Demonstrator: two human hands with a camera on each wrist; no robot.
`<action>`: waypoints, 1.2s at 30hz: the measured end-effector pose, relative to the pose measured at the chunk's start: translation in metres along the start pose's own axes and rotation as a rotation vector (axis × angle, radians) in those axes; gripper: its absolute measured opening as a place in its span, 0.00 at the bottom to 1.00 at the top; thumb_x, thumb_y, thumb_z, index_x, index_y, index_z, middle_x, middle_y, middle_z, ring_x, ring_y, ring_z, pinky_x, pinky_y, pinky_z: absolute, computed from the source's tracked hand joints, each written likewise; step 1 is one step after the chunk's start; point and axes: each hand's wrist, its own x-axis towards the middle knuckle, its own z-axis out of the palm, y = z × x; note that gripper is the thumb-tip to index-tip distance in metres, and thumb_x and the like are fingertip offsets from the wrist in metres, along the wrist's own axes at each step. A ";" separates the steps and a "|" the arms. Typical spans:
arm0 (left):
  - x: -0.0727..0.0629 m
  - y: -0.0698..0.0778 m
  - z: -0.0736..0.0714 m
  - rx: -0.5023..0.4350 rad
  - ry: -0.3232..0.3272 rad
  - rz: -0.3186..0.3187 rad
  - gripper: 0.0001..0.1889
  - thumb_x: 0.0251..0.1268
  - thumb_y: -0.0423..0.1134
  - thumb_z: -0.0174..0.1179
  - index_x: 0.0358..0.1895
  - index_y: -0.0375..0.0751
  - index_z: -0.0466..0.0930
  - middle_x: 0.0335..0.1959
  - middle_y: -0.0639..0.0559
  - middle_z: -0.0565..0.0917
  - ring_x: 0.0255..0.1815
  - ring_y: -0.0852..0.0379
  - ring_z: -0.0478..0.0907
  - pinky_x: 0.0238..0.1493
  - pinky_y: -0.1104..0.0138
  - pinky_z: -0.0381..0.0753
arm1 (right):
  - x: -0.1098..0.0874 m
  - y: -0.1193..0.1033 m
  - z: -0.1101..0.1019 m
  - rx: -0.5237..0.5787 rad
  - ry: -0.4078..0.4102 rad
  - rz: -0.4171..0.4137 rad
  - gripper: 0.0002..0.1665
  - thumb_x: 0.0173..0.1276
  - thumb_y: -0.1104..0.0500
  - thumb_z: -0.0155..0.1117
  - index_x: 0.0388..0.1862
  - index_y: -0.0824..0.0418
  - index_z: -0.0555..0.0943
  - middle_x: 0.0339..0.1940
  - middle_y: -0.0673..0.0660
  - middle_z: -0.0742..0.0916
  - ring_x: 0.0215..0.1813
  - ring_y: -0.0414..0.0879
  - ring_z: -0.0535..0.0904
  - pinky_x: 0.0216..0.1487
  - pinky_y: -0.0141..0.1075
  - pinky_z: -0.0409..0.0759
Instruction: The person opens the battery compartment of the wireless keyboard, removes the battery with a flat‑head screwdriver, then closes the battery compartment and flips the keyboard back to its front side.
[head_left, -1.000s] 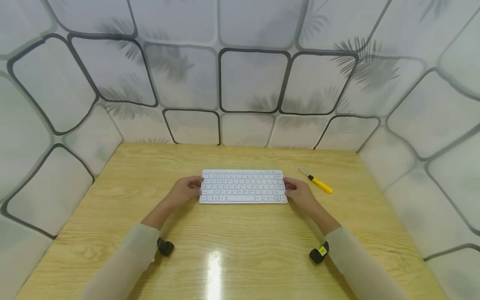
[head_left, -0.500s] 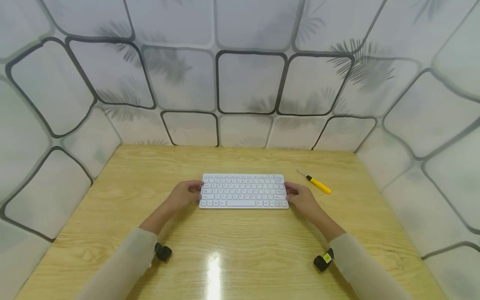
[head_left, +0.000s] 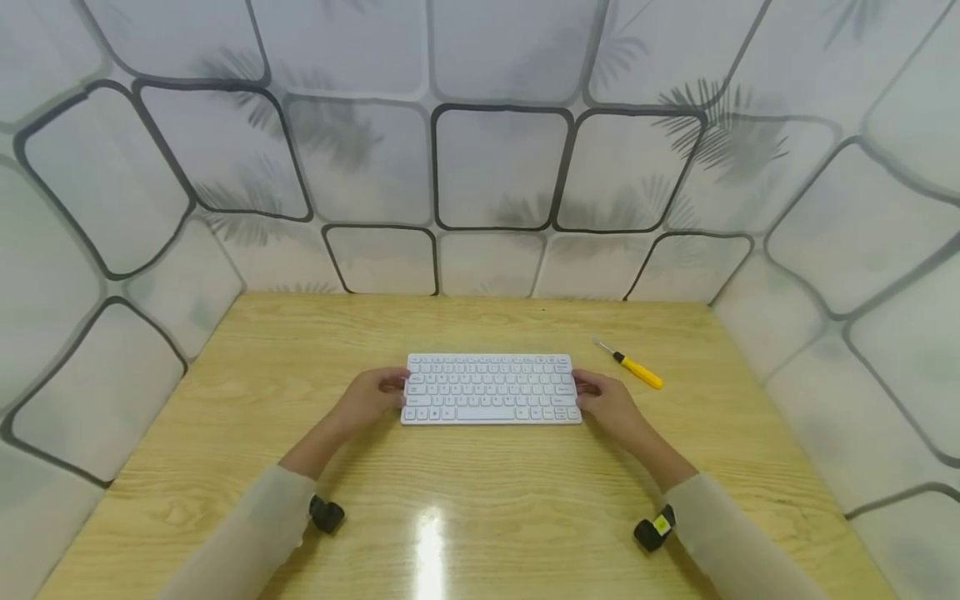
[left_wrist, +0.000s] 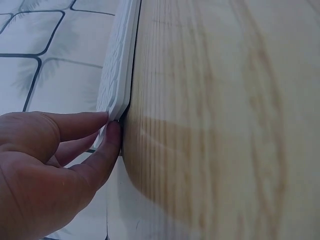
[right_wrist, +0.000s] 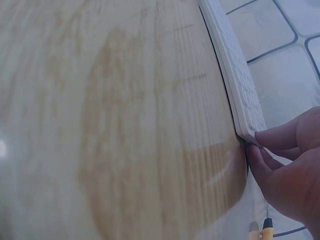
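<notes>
A white keyboard (head_left: 491, 389) lies on the wooden table, its long side facing me. At its left end my left hand (head_left: 367, 398) grips the short edge between thumb and fingers. My right hand (head_left: 609, 405) holds the opposite end the same way. From the left wrist, the thumb (left_wrist: 107, 142) and index finger are seen at the near corner of the keyboard (left_wrist: 117, 75). The right wrist view has the right hand (right_wrist: 290, 160) pinching the other corner of the keyboard (right_wrist: 235, 75), whose underside sits close to the tabletop.
A yellow screwdriver (head_left: 637, 370) with a black collar lies right of the keyboard, just beyond the right hand. Patterned panels (head_left: 502, 167) enclose the wooden table (head_left: 480, 483) at the back and sides. Black cameras (head_left: 327, 514) are strapped to the wrists.
Both hands have drawn the keyboard a little toward me across the table, keeping hold of its ends. The screwdriver stays where it was.
</notes>
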 end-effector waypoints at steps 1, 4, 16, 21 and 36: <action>0.000 0.000 0.000 0.001 -0.001 0.002 0.25 0.68 0.28 0.60 0.68 0.31 0.72 0.60 0.35 0.81 0.61 0.40 0.79 0.63 0.49 0.77 | -0.001 0.000 0.000 0.003 0.001 0.001 0.29 0.72 0.71 0.57 0.72 0.70 0.70 0.65 0.68 0.80 0.63 0.58 0.77 0.66 0.51 0.75; 0.000 -0.002 0.001 0.006 -0.003 0.006 0.25 0.68 0.28 0.60 0.68 0.31 0.73 0.60 0.35 0.81 0.60 0.41 0.79 0.62 0.49 0.77 | -0.002 0.000 0.001 0.013 0.006 0.001 0.29 0.72 0.71 0.57 0.72 0.71 0.70 0.65 0.68 0.80 0.62 0.58 0.78 0.66 0.51 0.76; -0.001 -0.002 0.000 -0.020 -0.013 -0.021 0.25 0.69 0.29 0.60 0.69 0.32 0.71 0.60 0.37 0.81 0.61 0.42 0.79 0.63 0.51 0.77 | 0.006 0.009 0.000 0.118 -0.005 0.039 0.29 0.72 0.69 0.58 0.72 0.68 0.71 0.66 0.66 0.81 0.63 0.56 0.78 0.67 0.49 0.75; 0.000 -0.002 0.001 -0.019 -0.013 -0.022 0.25 0.69 0.29 0.60 0.69 0.33 0.72 0.60 0.38 0.81 0.61 0.42 0.78 0.63 0.51 0.77 | 0.001 0.003 -0.003 0.182 0.011 0.028 0.28 0.74 0.66 0.57 0.73 0.68 0.70 0.69 0.67 0.79 0.67 0.57 0.76 0.69 0.49 0.74; 0.001 -0.002 0.002 -0.012 0.016 -0.045 0.25 0.69 0.28 0.59 0.69 0.34 0.73 0.61 0.37 0.80 0.62 0.42 0.78 0.63 0.50 0.76 | -0.004 -0.009 -0.002 0.627 0.021 0.035 0.29 0.78 0.68 0.47 0.77 0.69 0.62 0.74 0.70 0.70 0.59 0.39 0.78 0.57 0.27 0.79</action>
